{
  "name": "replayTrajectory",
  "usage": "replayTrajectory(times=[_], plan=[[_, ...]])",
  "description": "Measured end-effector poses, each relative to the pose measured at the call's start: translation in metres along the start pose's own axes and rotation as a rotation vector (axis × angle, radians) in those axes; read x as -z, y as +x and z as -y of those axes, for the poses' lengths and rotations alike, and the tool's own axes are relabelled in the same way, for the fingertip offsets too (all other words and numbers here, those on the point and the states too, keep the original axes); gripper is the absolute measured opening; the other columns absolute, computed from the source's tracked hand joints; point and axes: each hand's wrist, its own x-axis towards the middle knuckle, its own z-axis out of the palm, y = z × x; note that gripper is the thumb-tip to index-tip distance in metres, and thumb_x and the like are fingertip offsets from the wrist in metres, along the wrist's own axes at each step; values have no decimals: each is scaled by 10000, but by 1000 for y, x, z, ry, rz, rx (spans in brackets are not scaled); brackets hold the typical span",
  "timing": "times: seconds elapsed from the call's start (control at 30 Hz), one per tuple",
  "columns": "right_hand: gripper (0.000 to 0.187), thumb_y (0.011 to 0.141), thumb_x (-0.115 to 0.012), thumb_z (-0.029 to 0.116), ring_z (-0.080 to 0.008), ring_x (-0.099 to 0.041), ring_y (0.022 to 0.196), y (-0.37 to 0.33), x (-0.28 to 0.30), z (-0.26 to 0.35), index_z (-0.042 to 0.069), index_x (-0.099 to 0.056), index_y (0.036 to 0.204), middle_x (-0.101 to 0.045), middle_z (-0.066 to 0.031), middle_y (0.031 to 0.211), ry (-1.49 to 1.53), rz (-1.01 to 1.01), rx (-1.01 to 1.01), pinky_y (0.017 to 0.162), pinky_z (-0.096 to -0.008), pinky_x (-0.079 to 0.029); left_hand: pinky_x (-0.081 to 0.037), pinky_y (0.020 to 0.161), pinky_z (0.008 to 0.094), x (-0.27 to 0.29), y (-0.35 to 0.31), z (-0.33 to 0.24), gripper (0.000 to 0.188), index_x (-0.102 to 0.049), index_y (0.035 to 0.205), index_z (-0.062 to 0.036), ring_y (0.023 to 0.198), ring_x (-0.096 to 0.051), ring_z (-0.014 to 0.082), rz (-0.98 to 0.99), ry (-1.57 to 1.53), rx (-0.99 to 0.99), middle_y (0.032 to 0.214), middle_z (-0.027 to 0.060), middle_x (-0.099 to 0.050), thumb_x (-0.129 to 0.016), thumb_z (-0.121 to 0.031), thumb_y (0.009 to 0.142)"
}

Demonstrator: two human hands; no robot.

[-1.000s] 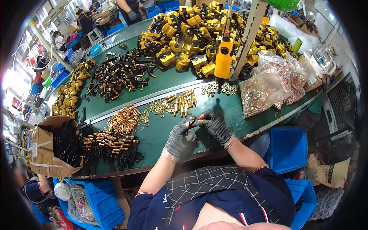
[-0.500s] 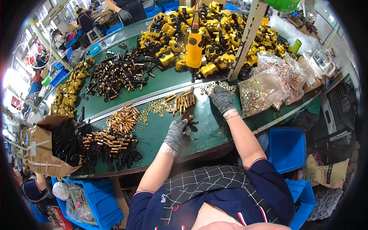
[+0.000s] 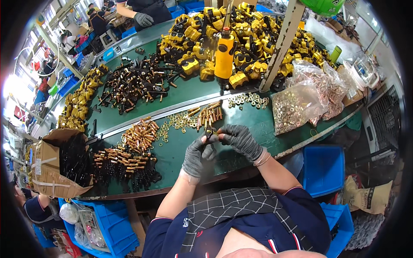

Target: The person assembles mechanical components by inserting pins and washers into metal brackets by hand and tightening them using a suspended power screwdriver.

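My left hand [image 3: 195,155], in a grey glove, pinches a small black part [image 3: 211,135] above the near side of the green bench. My right hand [image 3: 241,141], gloved alike, meets it from the right with thumb and fingertips together. Whatever sits between those right fingertips is too small to make out. Just beyond my hands stand several copper-coloured bolts [image 3: 211,116], with brass-coloured rings [image 3: 177,122] spread to their left. Small nuts [image 3: 249,100] lie farther off to the right. A yellow power screwdriver [image 3: 223,58] hangs tip down behind them.
Bolts [image 3: 140,134] and black parts [image 3: 124,173] are heaped at left, beside a cardboard box [image 3: 45,165]. Yellow clamps [image 3: 189,30] cover the far bench near a metal post [image 3: 282,45]. A bag of nuts [image 3: 297,107] lies right. A co-worker's gloved hand [image 3: 143,19] shows far off.
My right hand has come back from the scattered nuts toward me and now meets my left hand at the black part. The co-worker's hand at the far edge has shifted slightly.
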Motion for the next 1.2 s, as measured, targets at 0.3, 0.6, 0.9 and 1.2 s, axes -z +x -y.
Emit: replayTrajectory(times=[0.3, 0.6, 0.9, 1.2], plan=[[208, 845, -703, 227, -101, -569, 644, -1, 13, -14, 39, -693, 933, -646, -23, 752, 134, 73, -104, 629, -260, -479, -364, 474, 243, 2, -1, 6, 419, -529, 1242, 10, 455, -386, 75, 29, 53, -10, 929, 102, -670, -567, -234, 903], [238, 825, -645, 322, -336, -665, 811, 64, 76, -54, 96, -665, 899, -685, -158, 838, -1062, -534, -185, 739, -437, -526, -440, 447, 210, 13, 27, 7, 261, -573, 1148, 22, 493, -529, 111, -213, 320, -20, 1020, 200, -687, -515, -84, 915], [171, 899, -569, 225, -297, -652, 857, 37, 41, -50, 86, -645, 964, -669, -110, 949, -890, -253, 457, 748, -413, -526, -437, 461, 211, 10, 33, 13, 226, -594, 1129, -20, 513, -528, 109, -253, 295, -3, 912, 134, -695, -527, -84, 923], [137, 849, -588, 142, -268, -637, 791, 11, 16, -25, 89, -595, 974, -598, -88, 910, -1041, -19, 683, 617, -364, -524, -410, 420, 227, 15, 35, 18, 202, -594, 1118, -66, 499, -514, 109, -372, 295, -2, 724, 7, -597, -537, -73, 925]])
